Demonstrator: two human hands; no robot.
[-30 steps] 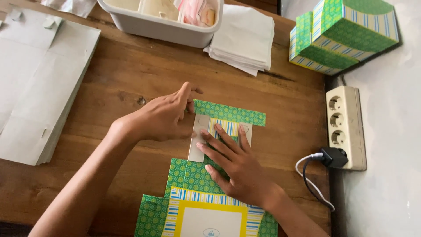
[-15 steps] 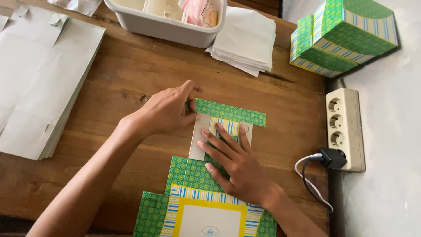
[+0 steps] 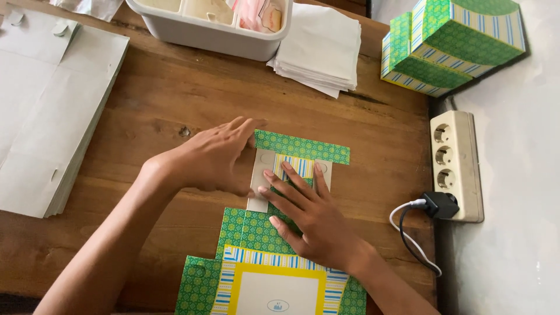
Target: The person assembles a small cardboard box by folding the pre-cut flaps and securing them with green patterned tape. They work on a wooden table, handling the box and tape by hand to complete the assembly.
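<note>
Step in hand: folding a side flap on a flat, unassembled green-patterned carton blank (image 3: 274, 233) that lies on the wooden table (image 3: 175, 99); by my reading the crease is being set.
Left hand: the left hand (image 3: 216, 160) lies on its side at the blank's 9 o'clock edge, fingers together and nearly straight, tips at the corner of the green top strip (image 3: 303, 147); it presses the pale side flap (image 3: 261, 181) inward and grips nothing.
Right hand: the right hand (image 3: 306, 213) lies flat and spread on the blank's middle panel, fingertips on the blue-striped section (image 3: 297, 165), pinning the card down, holding nothing.
Blank's place: centre of the table, running from 12 o'clock at the green strip to 6 o'clock, where its yellow-framed panel (image 3: 274, 289) leaves the view.
Next move calls for: likely steady downward pressure from the right hand while the left runs along the fold line, so the card does not skate.
Edges: the table's edge at 3 o'clock meets a white wall with a power strip (image 3: 458, 166) and a plugged-in cable (image 3: 414, 233).
Open room: bare wood at 9 to 11 o'clock, between the blank and the stack of grey flat card sheets (image 3: 52, 105).
Farther off: a white divided tray (image 3: 216, 26), folded white papers (image 3: 318, 46) and finished green boxes (image 3: 452, 44) from 12 to 2 o'clock, well apart from the hands.
</note>
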